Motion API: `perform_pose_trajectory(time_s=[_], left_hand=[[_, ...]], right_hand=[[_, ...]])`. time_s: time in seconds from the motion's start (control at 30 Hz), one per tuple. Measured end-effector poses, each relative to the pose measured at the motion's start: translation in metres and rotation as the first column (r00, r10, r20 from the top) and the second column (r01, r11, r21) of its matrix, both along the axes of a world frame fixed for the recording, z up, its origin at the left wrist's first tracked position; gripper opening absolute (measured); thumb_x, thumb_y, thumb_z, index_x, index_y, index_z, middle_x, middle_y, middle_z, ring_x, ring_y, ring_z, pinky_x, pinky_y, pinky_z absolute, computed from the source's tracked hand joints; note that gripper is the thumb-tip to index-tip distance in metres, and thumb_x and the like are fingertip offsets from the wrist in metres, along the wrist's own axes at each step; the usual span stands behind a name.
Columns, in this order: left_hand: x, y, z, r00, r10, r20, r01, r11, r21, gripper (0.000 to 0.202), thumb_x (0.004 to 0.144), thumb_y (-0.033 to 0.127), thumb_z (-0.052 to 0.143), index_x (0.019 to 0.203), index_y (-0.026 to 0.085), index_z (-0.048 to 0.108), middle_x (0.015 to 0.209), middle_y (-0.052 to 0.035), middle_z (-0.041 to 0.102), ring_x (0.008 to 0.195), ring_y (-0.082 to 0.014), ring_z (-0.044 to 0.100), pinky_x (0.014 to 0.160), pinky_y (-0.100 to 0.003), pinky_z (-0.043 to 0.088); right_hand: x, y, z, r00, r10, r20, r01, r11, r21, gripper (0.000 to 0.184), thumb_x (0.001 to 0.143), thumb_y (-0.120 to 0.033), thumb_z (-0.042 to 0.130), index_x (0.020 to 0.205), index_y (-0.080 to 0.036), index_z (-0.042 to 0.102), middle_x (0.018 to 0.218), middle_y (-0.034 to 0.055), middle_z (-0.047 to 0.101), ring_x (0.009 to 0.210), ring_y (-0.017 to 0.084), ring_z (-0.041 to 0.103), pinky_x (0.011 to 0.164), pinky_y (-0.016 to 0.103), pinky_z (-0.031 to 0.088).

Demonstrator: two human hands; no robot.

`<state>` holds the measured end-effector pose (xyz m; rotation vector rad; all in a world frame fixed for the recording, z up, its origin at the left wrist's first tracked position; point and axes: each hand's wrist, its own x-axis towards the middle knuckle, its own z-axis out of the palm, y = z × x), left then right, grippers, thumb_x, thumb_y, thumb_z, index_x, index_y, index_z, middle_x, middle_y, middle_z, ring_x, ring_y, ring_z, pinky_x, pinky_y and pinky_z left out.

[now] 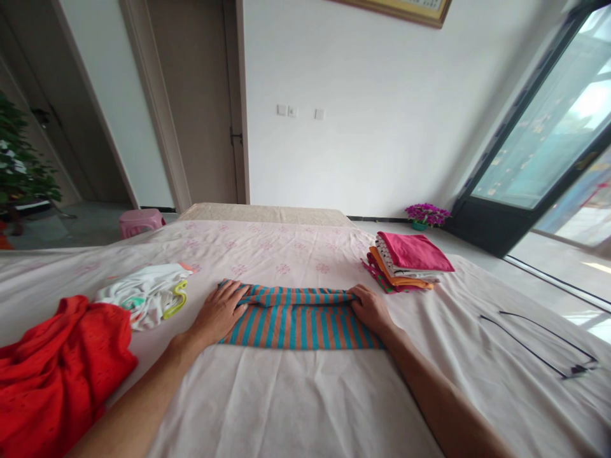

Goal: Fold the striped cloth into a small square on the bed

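A teal and brown striped cloth (300,327) lies spread in front of me on the bed sheet (296,401), its far edge gathered into a loose fold. At the left end of that fold, my left hand (221,313) has its fingers closed over the fabric, with the thumb on the near side. My right hand (371,310) grips the right end with curled fingers. The fingertips of both hands are partly hidden by the cloth. Whether the cloth is a shirt or another garment, I cannot tell.
A folded clothes stack (413,254) with a pink piece on top sits to the right. Eyeglasses (573,369) lie farther right. On the left are a crumpled white garment (146,292) and a red garment (67,369). A pink stool (140,221) stands beyond the bed.
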<state>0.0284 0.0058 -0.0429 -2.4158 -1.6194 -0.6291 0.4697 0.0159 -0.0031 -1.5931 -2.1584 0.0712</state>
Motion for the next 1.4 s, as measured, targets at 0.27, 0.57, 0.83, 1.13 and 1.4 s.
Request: perform_pose_trajectory(time_s=[0.27,0.57,0.83,1.13,1.4], left_hand=[[0.002,-0.003,0.005,1.000,0.008,0.009,-0.008,1.000,-0.018,0.046,0.096,0.037,0.043,0.138,0.021,0.054,0.147,-0.0099,0.052,0.139,-0.0286,0.041,0.113,-0.048,0.036],[0.000,-0.004,0.003,0.996,0.082,-0.047,-0.085,0.994,-0.062,0.052,0.096,0.044,0.042,0.143,0.024,0.049,0.151,-0.0115,0.047,0.141,-0.0350,0.036,0.110,-0.054,0.035],[-0.004,-0.006,0.022,0.995,-0.063,0.077,0.062,0.998,0.015,0.034,0.086,0.027,0.056,0.119,0.024,0.062,0.125,-0.0076,0.063,0.121,-0.0258,0.054,0.106,-0.043,0.043],[-0.001,-0.020,0.048,0.975,-0.146,0.167,0.124,0.984,0.130,0.022,0.079,0.008,0.046,0.089,0.024,0.059,0.091,-0.0026,0.065,0.097,-0.0207,0.061,0.096,-0.037,0.048],[0.002,-0.023,0.047,0.967,-0.234,0.104,0.233,0.972,0.019,0.032,0.078,0.015,0.054,0.106,0.025,0.063,0.105,-0.0035,0.066,0.103,-0.0214,0.061,0.100,-0.038,0.046]], right_hand=[[0.000,-0.001,0.000,1.000,-0.002,0.003,0.002,1.000,0.004,0.030,0.078,-0.015,0.048,0.101,-0.021,0.067,0.103,0.0040,0.066,0.095,0.019,0.060,0.084,0.027,0.043],[-0.001,-0.002,0.000,1.000,0.013,0.014,-0.013,1.000,0.018,0.030,0.077,-0.014,0.049,0.100,-0.022,0.068,0.103,0.0040,0.066,0.096,0.019,0.060,0.085,0.027,0.043],[0.000,-0.003,0.001,0.999,0.040,-0.011,-0.039,0.998,0.054,0.032,0.076,-0.014,0.050,0.101,-0.023,0.067,0.102,0.0043,0.067,0.096,0.020,0.061,0.086,0.029,0.045],[0.011,-0.010,0.002,0.959,0.187,-0.214,-0.142,0.967,0.211,0.032,0.068,-0.009,0.048,0.090,-0.022,0.067,0.098,0.0058,0.065,0.094,0.021,0.060,0.085,0.031,0.048],[0.003,-0.018,0.009,0.967,0.255,-0.020,-0.252,0.963,0.098,0.047,0.058,-0.008,0.053,0.099,-0.022,0.071,0.102,0.0069,0.065,0.098,0.025,0.058,0.092,0.038,0.044]])
